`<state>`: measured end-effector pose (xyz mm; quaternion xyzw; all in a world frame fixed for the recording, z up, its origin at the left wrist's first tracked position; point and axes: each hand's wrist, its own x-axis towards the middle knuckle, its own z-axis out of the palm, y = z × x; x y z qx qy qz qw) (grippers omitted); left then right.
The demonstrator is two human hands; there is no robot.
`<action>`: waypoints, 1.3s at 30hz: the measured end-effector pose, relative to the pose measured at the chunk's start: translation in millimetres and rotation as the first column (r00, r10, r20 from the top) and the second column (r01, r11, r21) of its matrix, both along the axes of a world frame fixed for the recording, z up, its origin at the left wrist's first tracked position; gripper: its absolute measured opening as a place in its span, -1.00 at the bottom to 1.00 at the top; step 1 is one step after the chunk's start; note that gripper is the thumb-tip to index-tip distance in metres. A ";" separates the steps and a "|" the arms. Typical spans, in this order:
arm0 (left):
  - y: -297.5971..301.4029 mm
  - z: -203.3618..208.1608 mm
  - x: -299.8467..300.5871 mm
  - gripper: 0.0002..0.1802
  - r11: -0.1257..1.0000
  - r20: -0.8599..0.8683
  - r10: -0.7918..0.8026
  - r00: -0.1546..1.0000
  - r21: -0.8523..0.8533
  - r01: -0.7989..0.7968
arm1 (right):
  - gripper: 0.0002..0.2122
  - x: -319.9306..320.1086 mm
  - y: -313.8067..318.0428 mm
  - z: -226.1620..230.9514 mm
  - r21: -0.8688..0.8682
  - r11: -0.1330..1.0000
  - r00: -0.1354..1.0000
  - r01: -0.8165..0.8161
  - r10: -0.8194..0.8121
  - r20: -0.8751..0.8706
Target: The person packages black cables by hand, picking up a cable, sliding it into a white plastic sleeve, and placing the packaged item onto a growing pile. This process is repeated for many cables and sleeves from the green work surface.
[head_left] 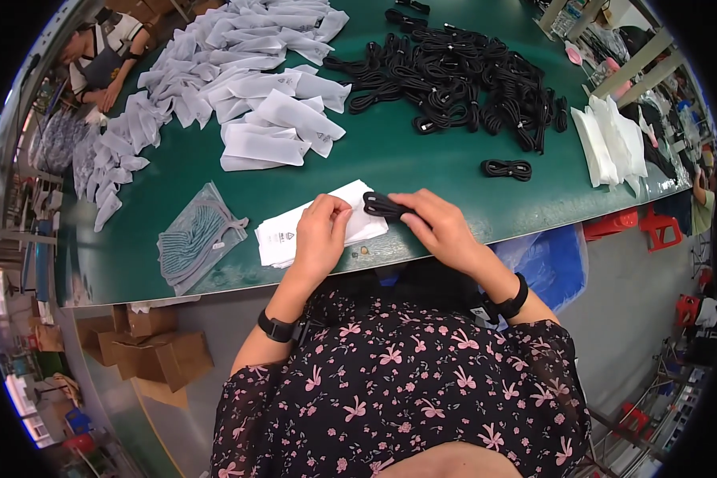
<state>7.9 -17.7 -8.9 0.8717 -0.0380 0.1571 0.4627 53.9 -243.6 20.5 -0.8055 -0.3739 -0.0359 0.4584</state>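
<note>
My right hand (442, 231) grips a coiled black cable (381, 205) by its right end. The coil sits over the right end of a stack of flat white bags (277, 239) near the table's front edge. My left hand (320, 237) rests over the middle of that stack, thumb and forefinger pinched together at the top bag. Its other fingers are curled, and the palm side is hidden. A second bundled black cable (506, 169) lies alone to the right, beyond my right hand.
On the green table (422, 171) are a heap of black cables (470, 80), a pile of filled whitish bags (271, 127), a clear bag with teal strands (199, 239) and white bag stacks (605, 143). A blue lined bin (546, 263) stands below the edge. Another person (103, 64) works far left.
</note>
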 end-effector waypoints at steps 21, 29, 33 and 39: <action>1.0 44.4 17.1 -0.91 0.984 0.151 -0.174 0.973 -0.002 0.177 | -0.75 8.0 20.0 2.5 0.178 0.982 0.990 -0.057 0.033 0.137; 0.4 57.1 26.7 -0.94 0.866 -0.013 -0.250 0.968 -0.451 0.217 | -0.70 14.1 30.1 19.0 0.294 0.949 0.963 -0.113 0.031 0.268; 5.8 64.5 35.6 -0.84 0.633 -0.046 -0.388 0.921 -0.740 0.230 | -0.69 12.2 33.6 18.5 0.603 0.797 0.995 -0.040 0.086 -0.048; 0.1 78.5 49.3 -0.79 0.472 -0.040 -0.469 0.882 -0.856 0.212 | -0.68 16.8 30.8 22.6 0.288 0.950 0.975 -0.117 0.055 0.213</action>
